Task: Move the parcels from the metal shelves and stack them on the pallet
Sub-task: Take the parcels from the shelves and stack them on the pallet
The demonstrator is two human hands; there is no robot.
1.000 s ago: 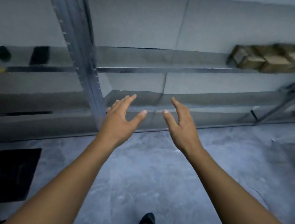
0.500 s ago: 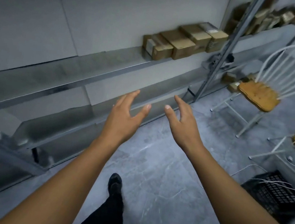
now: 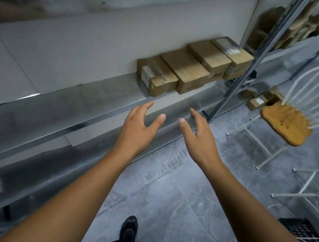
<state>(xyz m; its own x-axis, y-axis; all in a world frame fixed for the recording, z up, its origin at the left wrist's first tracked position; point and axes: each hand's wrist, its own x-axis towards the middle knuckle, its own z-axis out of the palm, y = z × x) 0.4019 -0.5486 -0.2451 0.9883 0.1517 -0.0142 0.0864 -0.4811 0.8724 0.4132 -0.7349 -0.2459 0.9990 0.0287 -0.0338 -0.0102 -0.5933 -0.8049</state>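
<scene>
Several brown cardboard parcels (image 3: 190, 67) stand in a row on the middle metal shelf (image 3: 58, 106), at its right end by an upright post (image 3: 243, 71). The nearest one (image 3: 156, 76) carries a white label on its end. My left hand (image 3: 139, 128) and my right hand (image 3: 199, 134) are stretched out side by side in front of the shelf edge, just below and short of that parcel. Both hands are empty with fingers spread. More parcels (image 3: 303, 24) sit blurred on the neighbouring rack, upper right. No pallet is in view.
A white wire chair with a wooden seat (image 3: 286, 124) stands to the right. A small box (image 3: 256, 102) lies on the floor near it. A black plastic crate (image 3: 310, 238) and loose white cable sit at the lower right. My foot (image 3: 129, 229) is on the grey floor.
The view has swung right along the shelves, and the row of parcels has grown larger and closer. My open hands now reach nearer to the shelf edge under the parcels.
</scene>
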